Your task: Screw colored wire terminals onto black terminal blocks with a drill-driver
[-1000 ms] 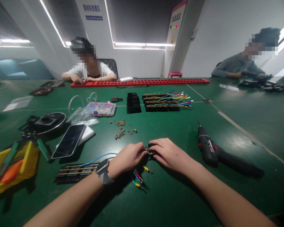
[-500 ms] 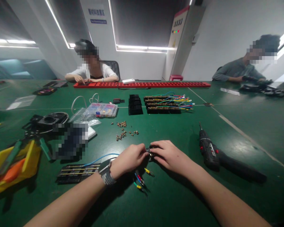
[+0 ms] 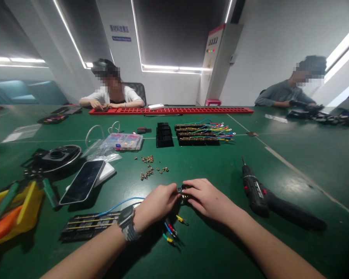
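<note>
Since the earlier frame the whole view has tilted, so the table things sit a little lower in the picture, while the two hands keep much the same pose. At lower centre, the left hand [image 3: 161, 199] has thumb and fingers drawn together on a small dark part [image 3: 182, 193], and the right hand [image 3: 208, 195], its fingers bent and nearly closed, grips the same part from the other side. The part, just below the picture's middle, looks to have brassy bits, though the fingers cover most of it. Wire ends [image 3: 171, 229] with coloured sleeves and ring terminals lie below the left hand.

At lower left, a black strip with brass rods [image 3: 88, 226] lies beside the watch [image 3: 127, 219] on the left wrist, a blue wire [image 3: 119, 203] arching above it. Farther left are a phone [image 3: 83, 182] and a yellow bin [image 3: 31, 209]. Loose brass screws [image 3: 147, 174] lie above the left hand, and a black power driver [image 3: 254, 192] rests at right. Wired strips [image 3: 196, 135] and black blocks [image 3: 164, 135] stand above centre. Two people sit at the table's far side, upper left [image 3: 112, 85] and upper right.
</note>
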`<state>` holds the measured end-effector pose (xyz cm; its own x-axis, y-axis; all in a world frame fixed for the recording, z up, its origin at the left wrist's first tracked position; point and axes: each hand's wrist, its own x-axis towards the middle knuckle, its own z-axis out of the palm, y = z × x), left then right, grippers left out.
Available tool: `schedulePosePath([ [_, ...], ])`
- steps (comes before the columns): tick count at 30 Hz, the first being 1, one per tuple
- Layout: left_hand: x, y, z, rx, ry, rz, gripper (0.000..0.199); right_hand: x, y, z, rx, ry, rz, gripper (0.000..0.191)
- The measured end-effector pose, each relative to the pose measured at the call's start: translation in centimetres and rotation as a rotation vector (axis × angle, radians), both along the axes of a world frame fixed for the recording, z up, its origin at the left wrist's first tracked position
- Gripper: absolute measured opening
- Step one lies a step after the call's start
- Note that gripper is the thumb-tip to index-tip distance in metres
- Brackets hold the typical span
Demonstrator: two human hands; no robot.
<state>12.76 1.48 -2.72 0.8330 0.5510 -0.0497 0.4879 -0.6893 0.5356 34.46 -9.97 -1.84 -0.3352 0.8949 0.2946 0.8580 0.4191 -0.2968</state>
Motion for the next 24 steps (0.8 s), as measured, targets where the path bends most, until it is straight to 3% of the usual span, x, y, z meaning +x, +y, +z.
schedulePosePath([
  [6,0.0,0.2,0.0,0.0,-0.002,-0.002,0.02,-0.3,0.0,0.0,-0.03,0.015,-0.004,0.033],
  [10,0.0,0.3,0.0,-0.034,-0.01,0.006,0.023,1.6,-0.3,1.7,-0.026,0.047,-0.022,0.045],
  [12,0.0,0.2,0.1,-0.04,-0.001,0.018,0.025,4.3,-1.4,2.8,0.008,0.062,-0.162,0.043],
  [15,0.0,0.2,0.2,-0.042,0.002,0.027,0.026,10.1,-4.6,3.5,0.03,0.022,-0.533,0.047],
  [17,0.0,0.1,0.3,-0.039,-0.008,0.031,0.024,14.2,-7.6,3.1,-0.113,-0.076,-0.754,0.061],
  [19,0.0,0.1,0.3,-0.033,-0.017,0.038,0.021,17.5,-10.5,2.1,-0.377,-0.092,-0.961,0.077],
  [21,0.0,0.1,0.3,-0.024,-0.027,0.047,0.019,19.6,-12.8,1.0,-0.495,-0.011,-0.89,0.085],
  [24,0.0,0.0,0.2,-0.014,-0.048,0.059,0.02,20.9,-14.5,-0.6,-0.431,-0.003,-0.786,0.094],
])
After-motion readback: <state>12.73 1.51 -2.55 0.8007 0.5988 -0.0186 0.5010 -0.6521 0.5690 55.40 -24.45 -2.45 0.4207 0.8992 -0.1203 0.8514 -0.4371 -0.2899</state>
